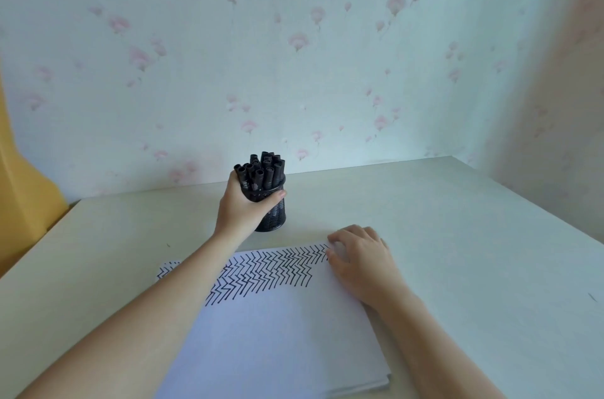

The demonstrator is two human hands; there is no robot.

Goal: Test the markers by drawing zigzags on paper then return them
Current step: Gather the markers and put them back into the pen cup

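A black mesh pen holder [276,217] stands on the table near the wall, filled with several black capped markers [264,169]. My left hand [243,205] is wrapped around the holder's upper rim from the left, thumb across its front. A stack of white paper [277,333] lies in front of me, its far part covered with rows of black zigzags [277,268]. My right hand [359,261] rests palm down on the paper's far right corner, fingers bent and holding nothing.
The pale table [474,251] meets a wall with pink flower wallpaper [294,55] behind the holder. A yellow object [23,202] stands past the table's left edge. Small dark marks dot the table surface.
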